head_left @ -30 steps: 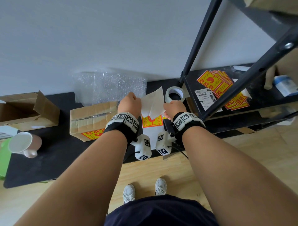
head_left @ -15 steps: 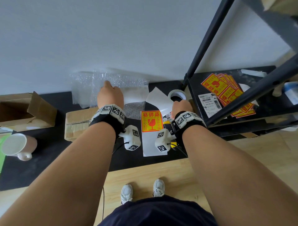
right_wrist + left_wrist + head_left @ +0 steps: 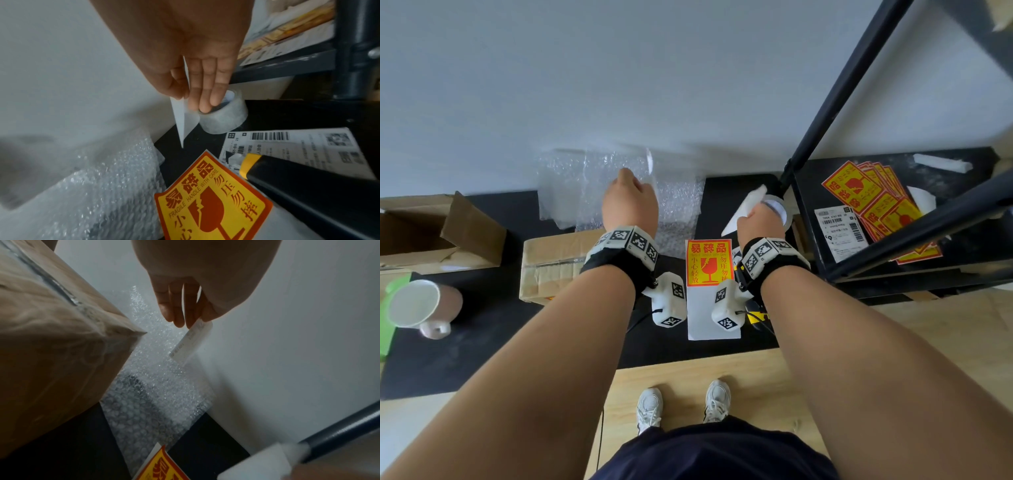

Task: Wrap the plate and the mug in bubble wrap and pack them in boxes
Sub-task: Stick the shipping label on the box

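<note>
The pink mug (image 3: 417, 305) stands at the table's left end, far from both hands. A sealed cardboard box (image 3: 551, 267) lies under my left forearm. Bubble wrap (image 3: 678, 198) is spread against the wall behind it. My left hand (image 3: 630, 198) hovers over the wrap and pinches a small white label (image 3: 191, 342) between thumb and fingers. My right hand (image 3: 760, 219) pinches a white backing paper (image 3: 183, 120) beside the clear tape roll (image 3: 224, 118). No plate is in view.
An open cardboard box (image 3: 431, 233) sits at the far left. A fragile sticker (image 3: 709, 262) on white backing lies between my wrists. Beside it are a black and yellow knife (image 3: 308, 186) and a shipping label (image 3: 287, 146). More stickers (image 3: 869, 198) lie on the black shelf.
The hands, together on one white sheet a second ago, have parted. The left moved up over the bubble wrap with the label. The right moved right to the tape roll with the backing.
</note>
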The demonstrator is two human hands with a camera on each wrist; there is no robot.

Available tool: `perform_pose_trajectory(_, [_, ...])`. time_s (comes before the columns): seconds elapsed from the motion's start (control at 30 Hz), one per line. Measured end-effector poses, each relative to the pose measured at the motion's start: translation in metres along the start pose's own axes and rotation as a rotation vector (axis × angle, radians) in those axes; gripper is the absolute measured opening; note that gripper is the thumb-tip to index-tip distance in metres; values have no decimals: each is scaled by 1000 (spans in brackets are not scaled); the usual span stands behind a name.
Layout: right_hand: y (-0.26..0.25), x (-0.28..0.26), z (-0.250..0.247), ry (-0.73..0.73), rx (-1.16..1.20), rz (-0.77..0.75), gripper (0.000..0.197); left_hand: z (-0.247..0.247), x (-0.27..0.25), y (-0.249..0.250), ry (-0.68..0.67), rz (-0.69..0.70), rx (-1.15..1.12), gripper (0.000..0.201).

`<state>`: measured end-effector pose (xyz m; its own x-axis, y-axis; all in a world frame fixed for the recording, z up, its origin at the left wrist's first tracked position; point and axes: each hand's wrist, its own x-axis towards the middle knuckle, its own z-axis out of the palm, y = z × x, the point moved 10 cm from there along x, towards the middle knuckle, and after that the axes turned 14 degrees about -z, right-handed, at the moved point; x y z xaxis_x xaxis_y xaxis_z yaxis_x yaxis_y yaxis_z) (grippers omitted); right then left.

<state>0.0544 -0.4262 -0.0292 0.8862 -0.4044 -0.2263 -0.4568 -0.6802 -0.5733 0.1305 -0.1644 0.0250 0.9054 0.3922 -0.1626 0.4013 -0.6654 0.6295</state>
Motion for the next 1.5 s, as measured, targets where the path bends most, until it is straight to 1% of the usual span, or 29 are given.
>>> perform_pose_trajectory(0.1, [-19,5,5,-42,-84,-105,28,4,-5,6,1,61,-8,7])
perform_pose_trajectory(0.17, [-23,8,12,-92,-124,-120,30,7,-8,9,-3,92,5,8])
perform_pose_trajectory(0.27, [-26,7,19,-161,-167,-114,33,9,-12,10,-8,128,23,9])
perform_pose_trajectory(0.33, [-26,8,22,-172,-150,-112,34,9,-14,10,-13,149,29,10])
perform_pose_trajectory(0.47, [-26,8,18,-138,-161,-111,32,7,-17,12,-6,195,29,11])
perform_pose_trajectory(0.53, [-25,10,13,-117,-150,-93,31,6,-18,11,-8,198,27,11])
perform_pose_trajectory(0.63, [-23,14,18,-227,-136,-25,32,5,-20,10,-2,213,25,11])
perform_pose_trajectory(0.7, [-25,17,20,-252,-105,-38,30,6,-21,9,2,231,27,12])
perform_pose_trajectory(0.73, [-27,17,20,-251,-95,-56,29,6,-22,8,0,234,31,13])
perform_pose_trajectory(0.83, [-30,11,10,-110,-111,-114,28,5,-24,7,13,244,38,13])
perform_pose_trajectory(0.87, [-32,9,10,-95,-93,-134,27,4,-25,8,21,255,40,14])
perform_pose_trajectory(0.93, [-37,6,9,-54,59,-134,28,5,-29,11,29,290,46,15])
perform_pose_trajectory(1.03, [-43,2,10,-34,294,-91,42,7,-36,17,28,343,74,16])
perform_pose_trajectory(1.1, [-47,-2,9,-30,372,-69,46,11,-42,20,3,373,88,15])
perform_pose_trajectory(1.17, [-50,-6,5,-27,389,-72,47,14,-49,23,-35,392,79,15])
perform_pose_trajectory(1.23, [-49,-8,4,-47,379,-86,36,16,-58,25,-65,415,74,15])
perform_pose_trajectory(1.3, [-43,-13,5,-60,381,-69,28,18,-68,25,-99,437,77,15])
perform_pose_trajectory(1.4, [-34,-20,-1,-15,360,-69,23,24,-79,21,-175,440,152,11])
perform_pose_trajectory(1.43, [-33,-23,-4,-6,331,-85,23,26,-83,18,-204,441,196,13])
perform_pose_trajectory(1.5, [-32,-30,-12,14,258,-119,27,27,-89,12,-240,442,258,23])
